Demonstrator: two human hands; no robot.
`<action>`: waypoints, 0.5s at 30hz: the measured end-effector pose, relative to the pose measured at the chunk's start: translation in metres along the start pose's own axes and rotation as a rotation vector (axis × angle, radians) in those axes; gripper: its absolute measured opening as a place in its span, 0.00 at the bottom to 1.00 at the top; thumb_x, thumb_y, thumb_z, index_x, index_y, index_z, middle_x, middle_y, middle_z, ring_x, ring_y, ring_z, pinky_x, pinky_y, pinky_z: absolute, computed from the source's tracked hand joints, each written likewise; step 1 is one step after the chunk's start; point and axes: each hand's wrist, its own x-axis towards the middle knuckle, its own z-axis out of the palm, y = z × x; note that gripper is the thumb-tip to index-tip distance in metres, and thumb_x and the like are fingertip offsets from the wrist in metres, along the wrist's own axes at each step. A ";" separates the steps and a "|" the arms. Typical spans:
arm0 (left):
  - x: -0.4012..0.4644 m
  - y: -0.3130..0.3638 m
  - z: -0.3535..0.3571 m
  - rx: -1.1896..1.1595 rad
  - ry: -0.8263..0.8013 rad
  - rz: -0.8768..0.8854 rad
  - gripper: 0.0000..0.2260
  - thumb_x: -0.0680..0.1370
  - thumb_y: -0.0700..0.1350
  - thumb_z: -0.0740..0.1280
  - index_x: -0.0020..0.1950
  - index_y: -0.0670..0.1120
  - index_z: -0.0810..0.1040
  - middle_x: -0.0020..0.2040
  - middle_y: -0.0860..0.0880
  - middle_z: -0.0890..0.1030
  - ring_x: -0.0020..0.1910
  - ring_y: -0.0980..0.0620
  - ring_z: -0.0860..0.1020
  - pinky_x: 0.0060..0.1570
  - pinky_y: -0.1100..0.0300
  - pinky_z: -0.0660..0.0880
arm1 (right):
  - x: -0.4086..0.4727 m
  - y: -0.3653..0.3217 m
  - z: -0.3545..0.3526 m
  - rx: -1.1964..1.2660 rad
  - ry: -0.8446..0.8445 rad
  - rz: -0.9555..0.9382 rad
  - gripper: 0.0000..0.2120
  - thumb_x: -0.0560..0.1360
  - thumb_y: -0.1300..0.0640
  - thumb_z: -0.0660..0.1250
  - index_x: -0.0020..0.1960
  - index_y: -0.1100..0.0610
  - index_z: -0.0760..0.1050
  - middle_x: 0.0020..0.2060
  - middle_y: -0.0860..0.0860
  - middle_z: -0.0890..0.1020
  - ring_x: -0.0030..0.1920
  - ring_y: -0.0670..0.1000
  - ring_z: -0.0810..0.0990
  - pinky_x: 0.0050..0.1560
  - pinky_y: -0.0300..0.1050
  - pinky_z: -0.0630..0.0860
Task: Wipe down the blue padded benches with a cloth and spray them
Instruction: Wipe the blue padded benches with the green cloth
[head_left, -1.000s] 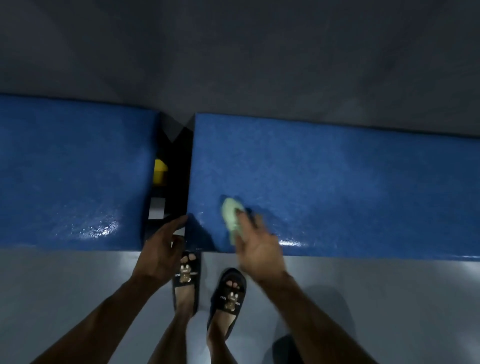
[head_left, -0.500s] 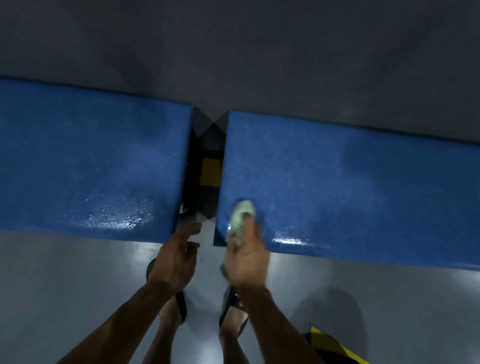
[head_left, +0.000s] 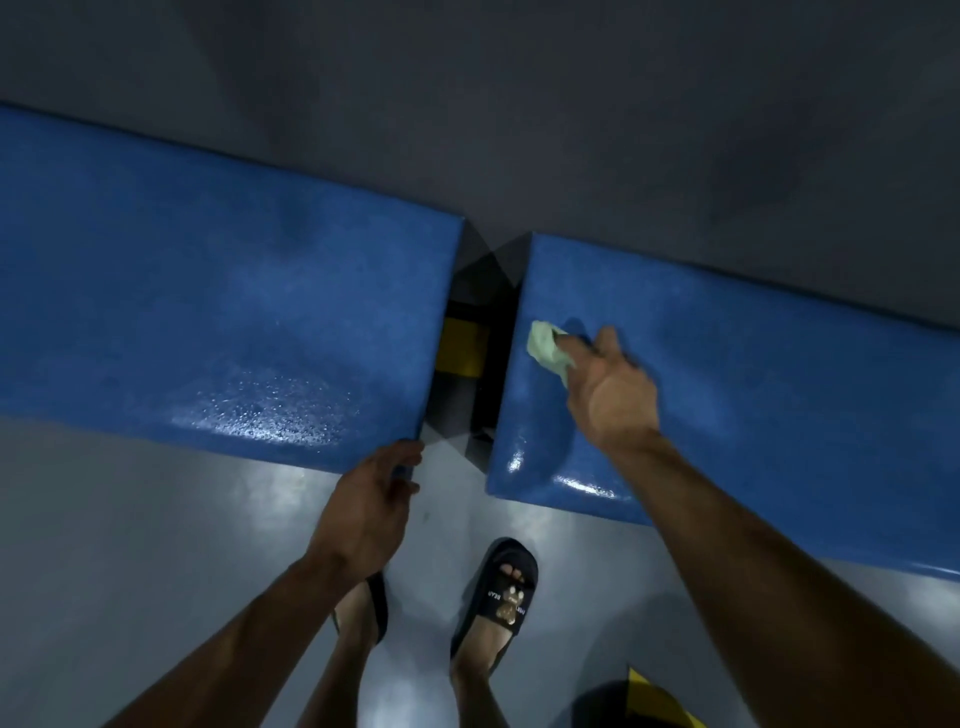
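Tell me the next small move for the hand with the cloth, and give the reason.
Probably sweep the green cloth rightward along the right bench. The right hand presses it near that bench's left end, beside the gap, and the long stretch of blue padding to the right looks dull and unwiped. The left hand only rests at the left bench corner.

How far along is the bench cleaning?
The left bench glistens with droplets near its front edge, so it looks sprayed or freshly wiped. The right hand presses a green cloth onto the right bench near its left end. The left hand rests at the left bench's corner. Most of the right bench remains; no spray bottle shows.
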 end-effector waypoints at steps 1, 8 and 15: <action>0.001 -0.002 -0.001 0.001 0.002 0.000 0.18 0.77 0.28 0.55 0.62 0.41 0.76 0.55 0.46 0.79 0.48 0.51 0.81 0.42 0.78 0.70 | -0.010 -0.008 0.007 0.021 0.026 -0.007 0.20 0.76 0.59 0.64 0.66 0.46 0.73 0.54 0.57 0.73 0.40 0.64 0.80 0.38 0.55 0.78; 0.000 0.002 -0.015 0.010 -0.005 0.041 0.21 0.74 0.26 0.57 0.54 0.49 0.77 0.48 0.48 0.81 0.46 0.51 0.79 0.45 0.78 0.69 | -0.119 -0.025 0.035 -0.101 -0.069 -0.485 0.22 0.68 0.60 0.62 0.60 0.47 0.76 0.50 0.53 0.78 0.35 0.54 0.79 0.29 0.44 0.76; -0.001 -0.008 -0.023 -0.009 -0.007 0.000 0.19 0.77 0.27 0.57 0.63 0.41 0.76 0.58 0.47 0.79 0.51 0.49 0.80 0.43 0.78 0.70 | -0.006 -0.022 0.007 -0.242 -0.061 -0.420 0.17 0.73 0.51 0.69 0.61 0.40 0.76 0.48 0.53 0.77 0.33 0.58 0.80 0.30 0.48 0.75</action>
